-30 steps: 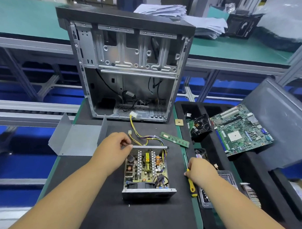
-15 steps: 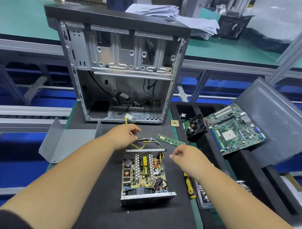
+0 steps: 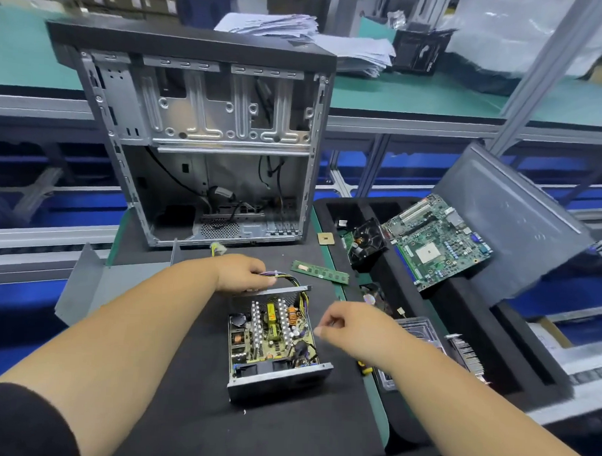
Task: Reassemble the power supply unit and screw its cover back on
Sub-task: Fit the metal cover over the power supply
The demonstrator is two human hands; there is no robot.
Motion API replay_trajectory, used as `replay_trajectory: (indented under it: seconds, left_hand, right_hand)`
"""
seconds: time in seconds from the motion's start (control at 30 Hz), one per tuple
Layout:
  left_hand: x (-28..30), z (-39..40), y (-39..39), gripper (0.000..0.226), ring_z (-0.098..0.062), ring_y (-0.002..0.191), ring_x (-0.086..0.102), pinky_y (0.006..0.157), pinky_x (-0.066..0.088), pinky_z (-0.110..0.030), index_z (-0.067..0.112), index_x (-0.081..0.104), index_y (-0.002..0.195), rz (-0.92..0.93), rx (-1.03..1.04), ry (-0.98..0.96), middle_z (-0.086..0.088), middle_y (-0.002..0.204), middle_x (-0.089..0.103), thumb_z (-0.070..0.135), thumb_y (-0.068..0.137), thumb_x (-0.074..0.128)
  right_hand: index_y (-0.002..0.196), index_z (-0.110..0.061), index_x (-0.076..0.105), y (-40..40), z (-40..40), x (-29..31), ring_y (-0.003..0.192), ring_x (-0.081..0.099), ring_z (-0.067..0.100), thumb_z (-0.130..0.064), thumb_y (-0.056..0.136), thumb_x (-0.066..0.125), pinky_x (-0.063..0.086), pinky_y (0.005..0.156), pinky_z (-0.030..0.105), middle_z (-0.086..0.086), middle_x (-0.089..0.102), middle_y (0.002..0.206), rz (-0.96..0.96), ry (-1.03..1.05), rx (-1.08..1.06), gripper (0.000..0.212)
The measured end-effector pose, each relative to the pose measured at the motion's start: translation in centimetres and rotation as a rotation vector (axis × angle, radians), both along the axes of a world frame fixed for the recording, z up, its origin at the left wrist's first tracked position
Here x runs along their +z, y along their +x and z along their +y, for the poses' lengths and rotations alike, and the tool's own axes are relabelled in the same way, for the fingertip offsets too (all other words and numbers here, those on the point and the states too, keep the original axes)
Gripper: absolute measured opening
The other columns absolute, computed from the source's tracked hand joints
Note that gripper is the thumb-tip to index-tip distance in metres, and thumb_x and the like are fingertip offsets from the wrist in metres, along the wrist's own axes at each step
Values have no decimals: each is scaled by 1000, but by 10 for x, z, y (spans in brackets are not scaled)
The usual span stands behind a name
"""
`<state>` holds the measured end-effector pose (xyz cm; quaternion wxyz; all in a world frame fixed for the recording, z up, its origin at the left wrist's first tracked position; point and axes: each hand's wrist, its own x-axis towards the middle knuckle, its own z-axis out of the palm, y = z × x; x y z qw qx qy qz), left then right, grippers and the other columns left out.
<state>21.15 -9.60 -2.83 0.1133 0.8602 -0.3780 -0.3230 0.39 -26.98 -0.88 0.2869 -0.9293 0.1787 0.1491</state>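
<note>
Case: the stripped computer case (image 3: 206, 149) stands upright at the far end of your black mat (image 3: 190, 425), open side facing you.
Cover: the bent grey cover (image 3: 120, 283) lies to your left, half off the mat and well apart from the unit — not yet fitted.
Power supply unit: the power supply unit (image 3: 275, 343) sits open in the middle of the mat, circuit board exposed.
Left hand: your left hand (image 3: 243, 273) is at the unit's far wall, fingers curled round the wire bundle (image 3: 284, 278).
Right hand: your right hand (image 3: 354, 328) hovers at the unit's right edge, fingertips pinched together; whether a screw sits between them, you cannot tell.
Screwdriver: the yellow screwdriver (image 3: 365, 366) lies just beside the unit, mostly hidden under your right wrist.
Risk: if the wires stay proud of the wall, the cover could pinch them — and a dropped screw could land on the board.
</note>
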Motion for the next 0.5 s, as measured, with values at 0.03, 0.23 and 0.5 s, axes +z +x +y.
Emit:
replay_trajectory:
  seconds: [0.03,0.23,0.5]
  left_hand:
    - [3,3,-2,39,-11,73,50,66,37,-26,20,55,88,5,-11,-7,5,79,55,58,94,51]
    - [2,12,-15,30,-18,85,55,72,39,-28,27,51,95,-109,-5,-29,8,87,56,44,83,72]
    - [2,26,-32,30,-21,87,55,72,40,-30,25,50,97,-228,113,-3,4,91,57,41,84,71]
  right_hand:
    - [87,-30,67,-4,4,1,76,63,7,-54,76,69,54,78,29,-10,69,83,34,45,49,26]
    - [87,-31,71,-10,17,-1,59,54,-7,-35,74,81,37,52,14,-17,59,73,91,-99,313,17]
    - [91,-30,72,3,6,-4,90,61,13,-33,78,75,37,73,26,-9,70,92,12,-380,405,13]
